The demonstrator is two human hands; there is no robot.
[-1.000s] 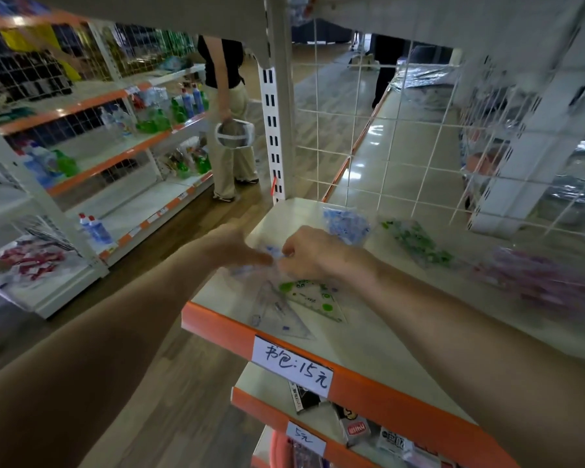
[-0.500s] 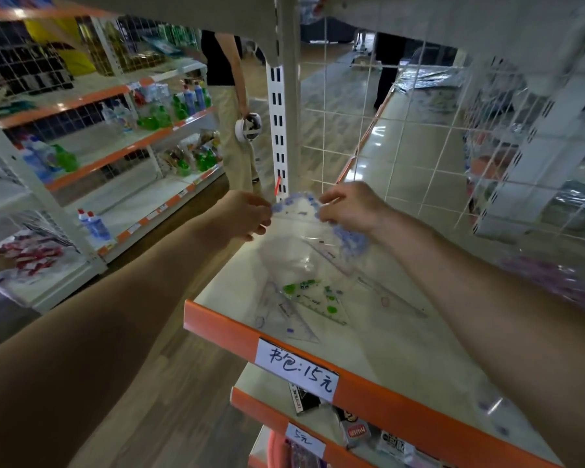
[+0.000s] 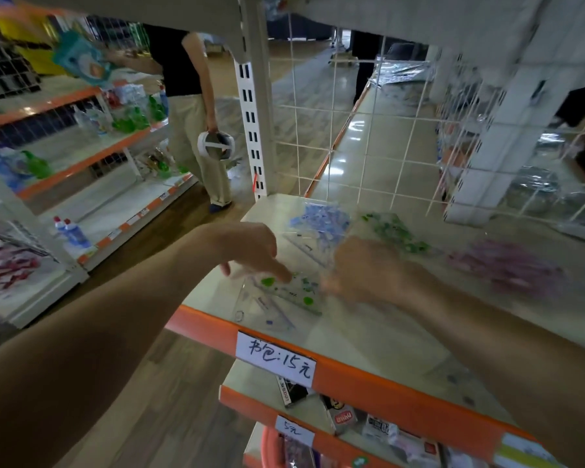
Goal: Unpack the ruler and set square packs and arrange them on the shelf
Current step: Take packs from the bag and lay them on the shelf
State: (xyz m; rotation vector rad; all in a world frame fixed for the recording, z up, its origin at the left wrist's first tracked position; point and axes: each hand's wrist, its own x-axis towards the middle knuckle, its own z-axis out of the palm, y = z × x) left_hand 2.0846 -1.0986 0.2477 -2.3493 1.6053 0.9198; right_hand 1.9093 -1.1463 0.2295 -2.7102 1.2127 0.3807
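Left hand fingers loose, index tip pressing green-dotted set square near shelf front edge, right hand blurred just beside, grip unreadable, blue pack, green pack, purple pack behind

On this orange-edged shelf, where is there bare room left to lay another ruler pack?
Free: the cream shelf board between the orange front lip and the right forearm, right of the clear green-dotted set squares. Crowded: the back row, where the blue-patterned pack, green-patterned pack and purple-patterned pack lie side by side.
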